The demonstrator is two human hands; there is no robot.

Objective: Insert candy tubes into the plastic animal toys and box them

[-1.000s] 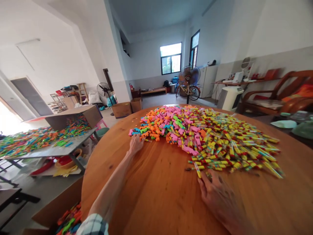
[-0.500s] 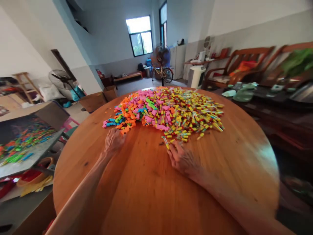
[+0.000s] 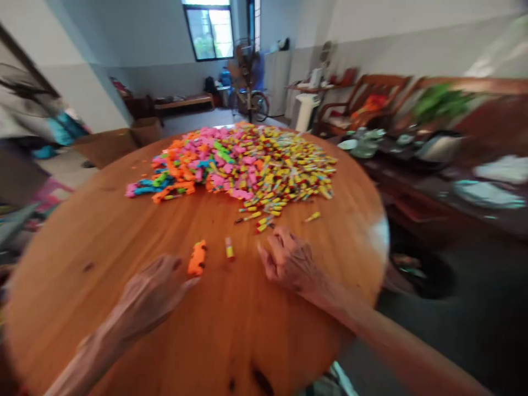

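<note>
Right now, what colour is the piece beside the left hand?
The piece is orange, clearest in the head view.

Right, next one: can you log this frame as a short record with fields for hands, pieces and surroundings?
Surface: round wooden table
Left hand: spread beside an orange piece; contact unclear
Right hand: partly curled, near the front of the yellow tubes; grip hidden
Between hands: the orange piece and one yellow-and-red tube, lying apart
Pile: orange and pink pieces mostly left, yellow tubes right
Background: window, cardboard box, plant
Image: blurred in places
</note>
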